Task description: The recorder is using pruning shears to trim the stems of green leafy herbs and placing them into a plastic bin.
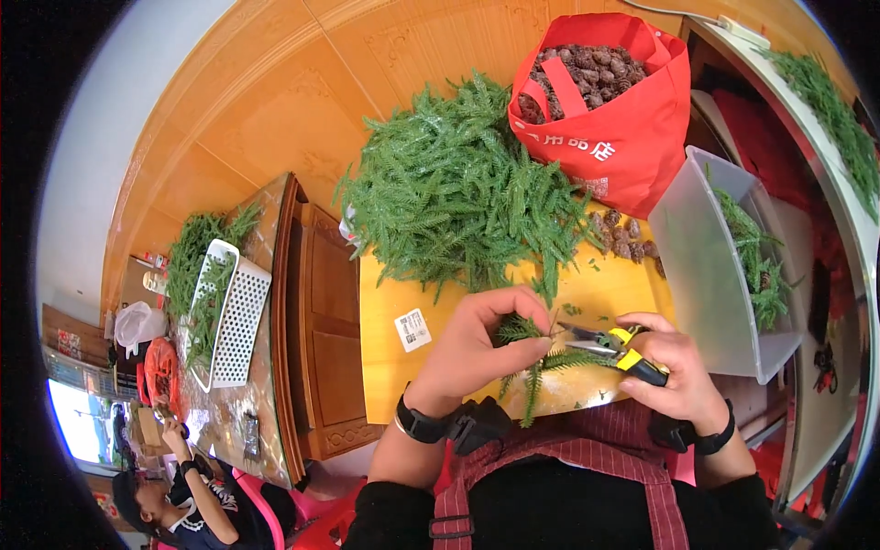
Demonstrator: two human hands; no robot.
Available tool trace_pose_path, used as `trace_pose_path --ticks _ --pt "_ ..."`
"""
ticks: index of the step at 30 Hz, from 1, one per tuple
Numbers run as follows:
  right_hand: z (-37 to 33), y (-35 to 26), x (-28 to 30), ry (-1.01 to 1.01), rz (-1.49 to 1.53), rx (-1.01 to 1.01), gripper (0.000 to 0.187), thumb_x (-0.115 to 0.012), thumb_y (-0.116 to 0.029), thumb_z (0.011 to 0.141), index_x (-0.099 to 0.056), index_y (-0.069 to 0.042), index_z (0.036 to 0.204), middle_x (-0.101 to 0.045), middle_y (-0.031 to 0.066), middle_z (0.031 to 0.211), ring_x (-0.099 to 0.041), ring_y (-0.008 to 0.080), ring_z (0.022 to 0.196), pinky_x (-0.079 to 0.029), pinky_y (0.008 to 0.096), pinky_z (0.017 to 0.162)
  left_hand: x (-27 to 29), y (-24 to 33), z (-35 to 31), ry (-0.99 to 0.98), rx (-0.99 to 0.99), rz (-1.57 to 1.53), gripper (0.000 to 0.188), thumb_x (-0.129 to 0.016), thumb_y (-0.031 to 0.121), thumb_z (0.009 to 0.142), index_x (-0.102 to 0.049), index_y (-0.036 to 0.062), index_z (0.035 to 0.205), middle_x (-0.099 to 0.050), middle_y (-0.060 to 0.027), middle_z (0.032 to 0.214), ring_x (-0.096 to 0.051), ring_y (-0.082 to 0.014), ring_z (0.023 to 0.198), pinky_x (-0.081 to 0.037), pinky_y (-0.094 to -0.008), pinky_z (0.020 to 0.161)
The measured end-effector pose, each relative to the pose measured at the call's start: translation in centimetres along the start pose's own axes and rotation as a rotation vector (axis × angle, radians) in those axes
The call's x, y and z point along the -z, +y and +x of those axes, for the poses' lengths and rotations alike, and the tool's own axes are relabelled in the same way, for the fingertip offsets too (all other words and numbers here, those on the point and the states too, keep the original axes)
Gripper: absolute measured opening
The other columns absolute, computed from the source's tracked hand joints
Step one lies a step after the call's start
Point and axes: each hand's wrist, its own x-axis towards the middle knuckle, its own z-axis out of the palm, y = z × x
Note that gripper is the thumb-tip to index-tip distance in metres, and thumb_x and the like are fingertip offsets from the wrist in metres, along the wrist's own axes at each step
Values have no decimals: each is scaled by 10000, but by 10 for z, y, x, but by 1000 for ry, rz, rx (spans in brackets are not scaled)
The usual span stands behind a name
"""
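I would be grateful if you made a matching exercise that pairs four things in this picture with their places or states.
Things
1. Pliers
2. Green sprig
3. Red bag
4. White basket

Places or states
A. Filled with brown pine cones
B. Held in the left hand
C. On the side table at the left
D. Held in the right hand

Right pairs: 1-D, 2-B, 3-A, 4-C
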Motion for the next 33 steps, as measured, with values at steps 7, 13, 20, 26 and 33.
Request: trace_pose_path --ticks 7,13,20,26,33 --pt "5 1 3 -36 -4 93 223 -688 -148 695 -512 -15 659 -559 102 657 -575 279 728 -409 422 918 3 -6 2 -80 82 -181 99 -615 26 658 -545 43 726 -497 -31 790 -462 -118 705 -351 -235 617" --pt "9 4 4 -51 1 124 209 -701 -150 683 -535 -22 682 -576 93 690 -575 283 775 -417 406 894 0 -6 4 -146 56 -211 114 -628 73 655 -544 38 723 -505 -44 766 -474 -132 707 -363 -243 616" --pt "14 7 7 -74 -53 133 217 -702 -150 659 -528 -21 656 -577 89 723 -542 334 950 -420 399 806 5 -9 2 -205 211 -299 168 -656 121 650 -542 16 716 -520 -57 752 -486 -157 720 -374 -261 670" --pt "18 12 6 -59 -82 206 207 -721 -145 639 -543 -40 653 -577 78 710 -554 321 925 -437 388 785 7 -12 4 -288 224 -305 211 -671 171 650 -544 10 702 -522 -62 732 -487 -167 712 -367 -269 658" --pt "17 14 7 -1 -133 223 209 -736 -136 624 -551 -44 657 -581 66 673 -581 301 861 -452 369 756 9 -10 6 -321 225 -305 207 -669 174 646 -548 12 693 -515 -62 725 -483 -169 708 -360 -269 649"
